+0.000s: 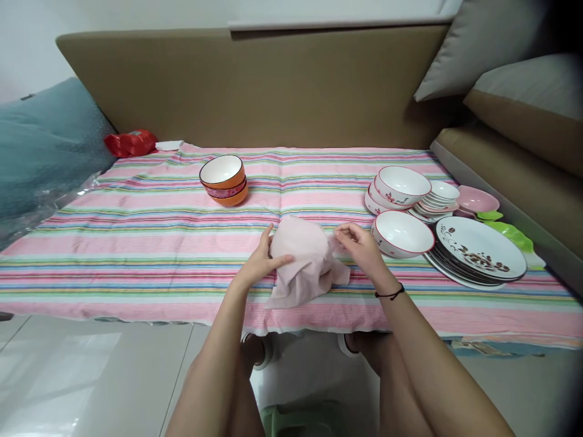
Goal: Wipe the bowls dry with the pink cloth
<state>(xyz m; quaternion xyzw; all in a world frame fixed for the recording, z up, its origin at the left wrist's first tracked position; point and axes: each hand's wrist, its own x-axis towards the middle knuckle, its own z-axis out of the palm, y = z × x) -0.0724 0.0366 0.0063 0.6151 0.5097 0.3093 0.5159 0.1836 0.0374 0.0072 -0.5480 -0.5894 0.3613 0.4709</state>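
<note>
A pale pink cloth (300, 267) lies draped over a rounded, bowl-like shape in front of me; what is under it is mostly hidden. My left hand (268, 258) grips its left side, thumb on top and fingers round the far edge. At the right side, my right hand (359, 243) has its fingertips pinched together at the cloth's edge. Just beyond that hand stands a white bowl with a red rim (404, 233). Behind it are stacked white bowls with a red flower pattern (401, 185).
Orange and red bowls (225, 179) are stacked at left. To the right sit a stack of patterned plates (480, 252), small white dishes (441, 193), a pink bowl (478, 199) and a green leaf-shaped dish (512, 237). A red package (131, 143) lies on the striped cloth (136, 243).
</note>
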